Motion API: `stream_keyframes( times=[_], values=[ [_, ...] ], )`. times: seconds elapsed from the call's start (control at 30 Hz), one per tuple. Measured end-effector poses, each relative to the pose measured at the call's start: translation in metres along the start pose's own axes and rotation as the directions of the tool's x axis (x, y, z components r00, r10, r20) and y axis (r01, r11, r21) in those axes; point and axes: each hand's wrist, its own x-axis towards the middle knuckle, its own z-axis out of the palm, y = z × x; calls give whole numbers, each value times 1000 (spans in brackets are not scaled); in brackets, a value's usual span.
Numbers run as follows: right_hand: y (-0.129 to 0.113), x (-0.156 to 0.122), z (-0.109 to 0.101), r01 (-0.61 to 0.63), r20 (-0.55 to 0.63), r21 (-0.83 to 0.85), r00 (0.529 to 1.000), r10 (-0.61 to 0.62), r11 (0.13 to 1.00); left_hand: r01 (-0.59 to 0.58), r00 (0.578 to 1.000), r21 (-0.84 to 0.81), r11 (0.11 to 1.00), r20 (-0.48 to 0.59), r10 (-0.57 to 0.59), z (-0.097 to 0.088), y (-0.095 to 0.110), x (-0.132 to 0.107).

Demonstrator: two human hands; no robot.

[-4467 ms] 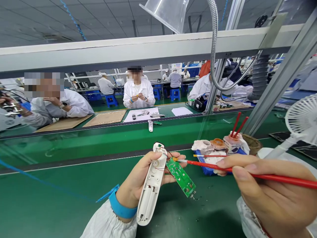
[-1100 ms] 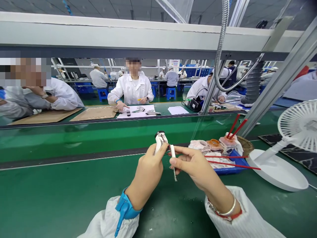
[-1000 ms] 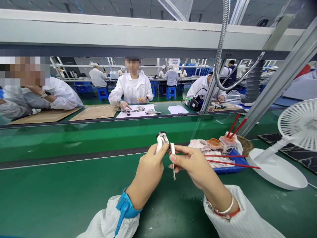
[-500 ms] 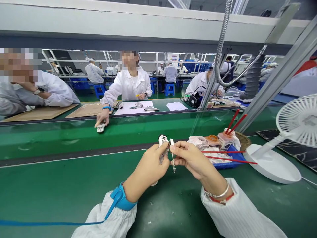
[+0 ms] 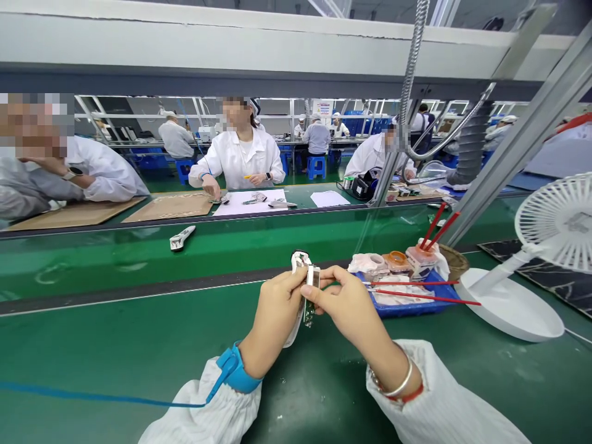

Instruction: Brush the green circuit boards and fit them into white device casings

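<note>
circuit board (image 5: 311, 291) | against held shell (image 5: 296, 262) | blue tray (image 5: 419, 308) right | fan (image 5: 555, 225) beyond

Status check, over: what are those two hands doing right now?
Left hand gripping white casing. Right hand pinching circuit board beside it. Nothing between them; blue tray off right.

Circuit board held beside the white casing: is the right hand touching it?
Touching. The head view shows the right hand pinching the circuit board between thumb and fingertip, beside the white casing in the left hand.
</note>
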Motion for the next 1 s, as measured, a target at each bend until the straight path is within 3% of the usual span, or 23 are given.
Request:
stream_keyframes(
  times=[0.13, 0.27, 0.33, 0.43, 0.57, 0.8, 1.0],
  values=[
    [2, -1, 3, 59, -77, -166, 994, -73, 984, 25, 1000, -50, 998, 1, -24, 2, 3, 0],
    [2, 3, -3, 102, -154, -202, 979, -134, 974, 97, 987, -204, 974, 146, -68, -3, 7, -1],
    [0, 5, -8, 115, -174, -198, 973, -150, 973, 192, 966, -375, 907, 234, -108, -5, 6, -2],
    [-3, 4, -13, 110, -162, -214, 976, -147, 971, 347, 931, -598, 722, 311, -190, -6, 3, -2],
    [-5, 2, -12, 116, -163, -230, 974, -156, 966, 461, 887, -705, 539, 357, -293, -4, 1, 0],
    [-4, 0, -9, 194, -200, -328, 942, -269, 924, 475, 879, -782, 403, 399, -260, -7, 10, 3],
    [-2, -2, -5, 271, -189, -425, 907, -377, 864, 482, 875, -805, 345, 422, -238, -8, 10, 4]
  ],
)
